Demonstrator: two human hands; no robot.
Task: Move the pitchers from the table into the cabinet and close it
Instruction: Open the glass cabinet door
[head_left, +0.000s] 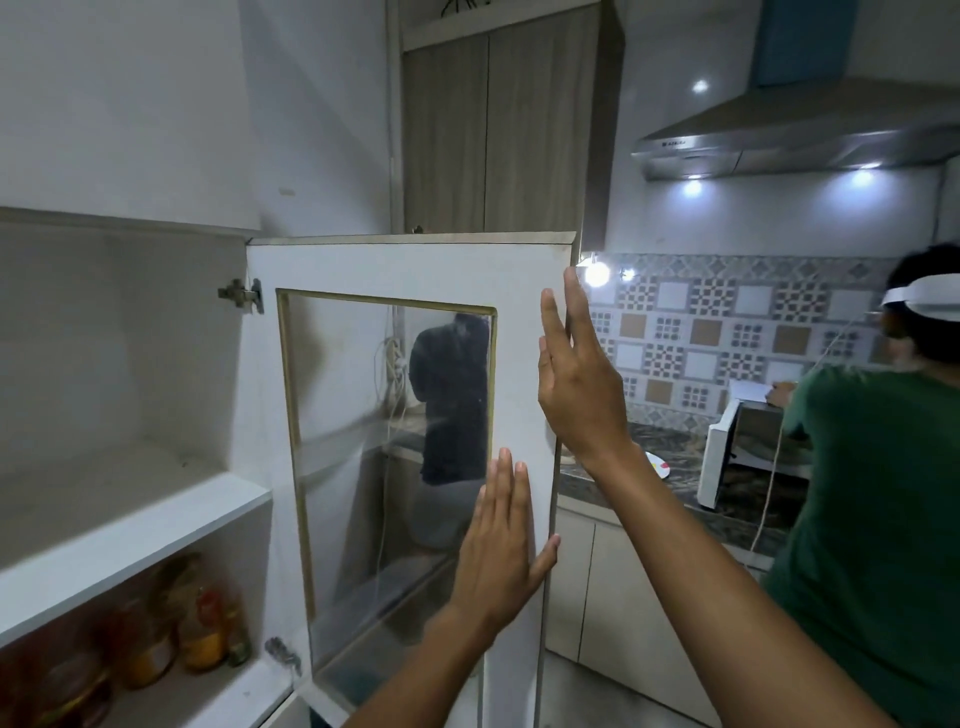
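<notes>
A white cabinet (119, 525) stands open at the left; its upper shelf is bare and no pitcher shows anywhere. Its door (524, 395), white-framed with a glass pane, is swung out toward me. My right hand (576, 384) rests flat, fingers up, against the door's free edge near the top. My left hand (498, 551) lies flat on the door's frame lower down, thumb at the edge. Both hands hold nothing.
Jars and bottles (197, 623) sit on the cabinet's lower shelf. To the right a person in a green shirt (872, 545) works at a dark stone counter (675, 462) with a white microwave (727, 457). A range hood (800, 140) hangs above.
</notes>
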